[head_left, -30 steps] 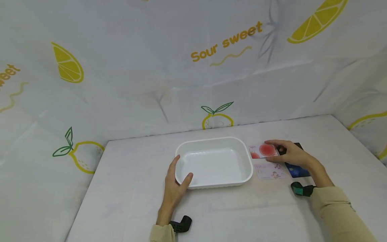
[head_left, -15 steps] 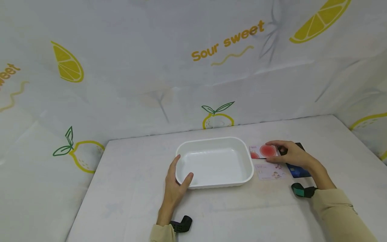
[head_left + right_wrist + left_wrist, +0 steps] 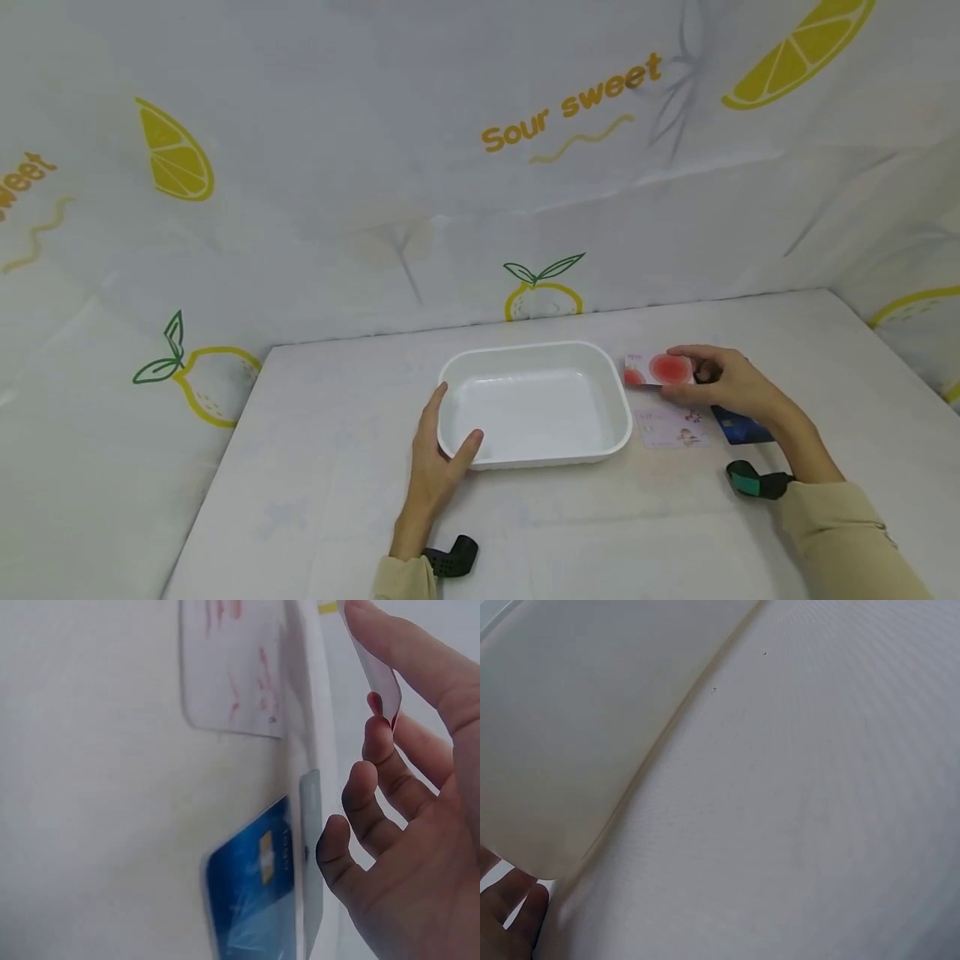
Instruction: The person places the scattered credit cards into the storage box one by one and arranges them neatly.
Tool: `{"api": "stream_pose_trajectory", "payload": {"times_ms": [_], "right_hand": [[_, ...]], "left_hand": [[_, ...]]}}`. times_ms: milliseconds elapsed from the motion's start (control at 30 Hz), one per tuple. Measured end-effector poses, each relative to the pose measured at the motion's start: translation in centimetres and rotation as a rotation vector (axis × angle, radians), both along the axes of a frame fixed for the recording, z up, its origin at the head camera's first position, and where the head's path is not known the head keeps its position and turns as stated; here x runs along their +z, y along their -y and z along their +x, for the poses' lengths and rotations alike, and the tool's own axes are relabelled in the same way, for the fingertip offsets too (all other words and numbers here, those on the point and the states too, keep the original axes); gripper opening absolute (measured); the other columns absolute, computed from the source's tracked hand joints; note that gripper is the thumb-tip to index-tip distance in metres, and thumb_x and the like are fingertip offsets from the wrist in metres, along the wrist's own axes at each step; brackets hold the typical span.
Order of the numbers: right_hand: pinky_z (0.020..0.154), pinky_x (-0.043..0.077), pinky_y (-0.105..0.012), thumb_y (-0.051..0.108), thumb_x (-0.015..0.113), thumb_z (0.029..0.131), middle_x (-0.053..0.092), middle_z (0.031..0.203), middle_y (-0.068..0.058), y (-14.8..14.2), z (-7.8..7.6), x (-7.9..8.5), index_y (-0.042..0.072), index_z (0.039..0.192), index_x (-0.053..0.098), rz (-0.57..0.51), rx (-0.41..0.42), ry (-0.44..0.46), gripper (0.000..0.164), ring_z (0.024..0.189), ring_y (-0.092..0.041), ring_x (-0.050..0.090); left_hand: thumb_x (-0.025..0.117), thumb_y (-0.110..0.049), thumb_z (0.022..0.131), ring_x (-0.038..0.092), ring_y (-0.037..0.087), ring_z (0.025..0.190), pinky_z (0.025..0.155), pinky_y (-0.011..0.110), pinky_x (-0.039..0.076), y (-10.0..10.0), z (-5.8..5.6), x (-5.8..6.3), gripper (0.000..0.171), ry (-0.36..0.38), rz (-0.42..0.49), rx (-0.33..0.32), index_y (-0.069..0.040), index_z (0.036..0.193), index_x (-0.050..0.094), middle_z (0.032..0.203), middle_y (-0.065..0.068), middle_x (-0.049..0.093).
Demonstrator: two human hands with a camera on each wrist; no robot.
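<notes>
My left hand (image 3: 437, 467) holds the near left corner of a white rectangular tray (image 3: 534, 417), thumb over the rim and fingers along the outer wall. In the left wrist view its fingertips show at the bottom left, against the tray's wall (image 3: 592, 727). To the tray's right, my right hand (image 3: 733, 387) pinches a white card with red circles (image 3: 662, 369) between thumb and fingers. That card is tilted, seen nearly edge-on in the right wrist view. Below it lies a pale pink card (image 3: 670, 428); a blue card (image 3: 741, 427) lies partly hidden under the right hand.
A white cloth covers the table (image 3: 600, 533), and a lemon-print sheet (image 3: 337, 208) hangs behind it. Black wrist-worn devices sit at the left wrist (image 3: 452, 557) and right wrist (image 3: 756, 481). The right wrist view shows a grey card (image 3: 310, 847) beside the blue one.
The right hand has raised and tilted the red-circle card slightly. A dark card that showed beyond that hand is now covered from the head view. The left hand stays at the tray.
</notes>
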State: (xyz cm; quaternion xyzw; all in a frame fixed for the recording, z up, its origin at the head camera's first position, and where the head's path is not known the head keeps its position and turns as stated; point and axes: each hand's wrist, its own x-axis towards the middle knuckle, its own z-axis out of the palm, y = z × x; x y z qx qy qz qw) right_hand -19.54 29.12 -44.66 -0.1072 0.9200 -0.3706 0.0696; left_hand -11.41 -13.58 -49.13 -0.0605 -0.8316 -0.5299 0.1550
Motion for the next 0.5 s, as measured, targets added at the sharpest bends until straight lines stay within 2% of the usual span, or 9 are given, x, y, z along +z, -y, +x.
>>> {"api": "stream_pose_trajectory", "payload": {"times_ms": [500], "right_hand": [[0.054,0.043,-0.023,0.024,0.081,0.088,0.052,0.089,-0.006,1.3,0.2,2.1,0.003,0.137,0.060,-0.033,-0.044,-0.122,0.057,0.073,-0.010,0.046]], "left_hand": [[0.077,-0.036,0.080,0.044,0.038,0.147,0.115,0.065,0.036,-0.1,0.0,0.2,0.090,-0.044,-0.002,0.004,-0.006,0.156,0.039,0.159,0.016,0.045]]}}
